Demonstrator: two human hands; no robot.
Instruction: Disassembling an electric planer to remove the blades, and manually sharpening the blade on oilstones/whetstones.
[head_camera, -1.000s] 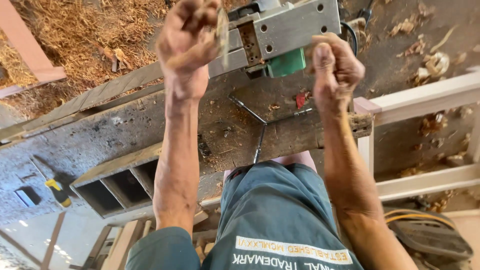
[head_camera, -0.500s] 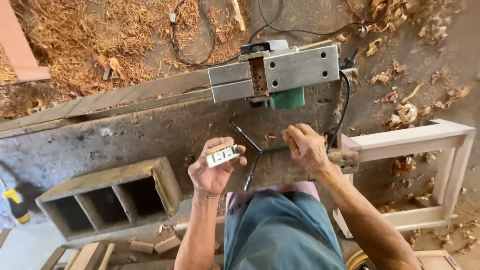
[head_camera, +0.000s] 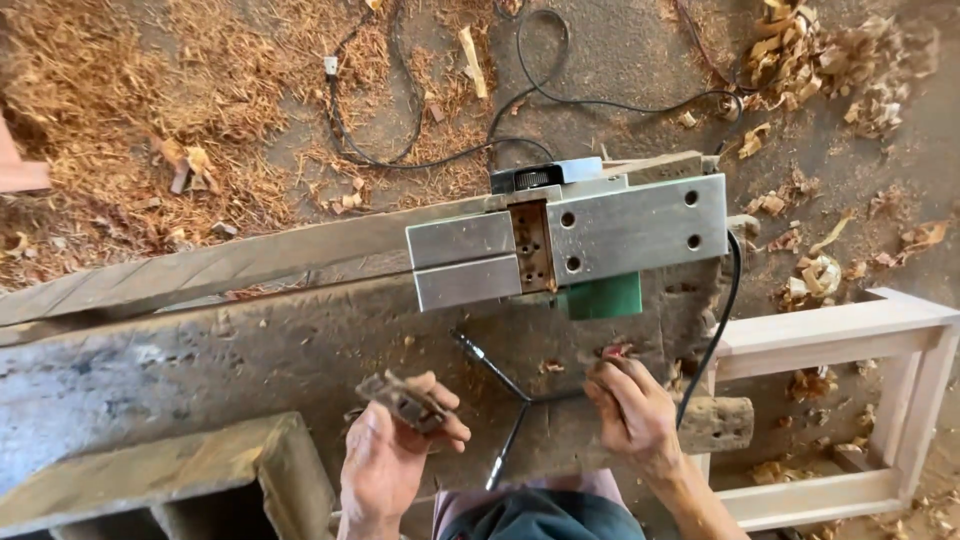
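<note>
metal planer blade clamp (head_camera: 404, 400), small and dark, gripped in left hand (head_camera: 385, 460); right hand (head_camera: 632, 412) closed near bent wrench (head_camera: 500, 385); upturned electric planer (head_camera: 570, 245) lay bladeless, unassembled.

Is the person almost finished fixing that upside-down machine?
Partway, it seems. The planer lies base up with its middle slot open, so a part looks taken out. The left hand holds a small metal piece; the right hand rests by the wrench. Nothing is back in the slot.

Matt grey metal planer sole (head_camera: 630, 230), rough weathered wooden bench (head_camera: 200, 350), dull metal blade holder (head_camera: 405, 400).
</note>
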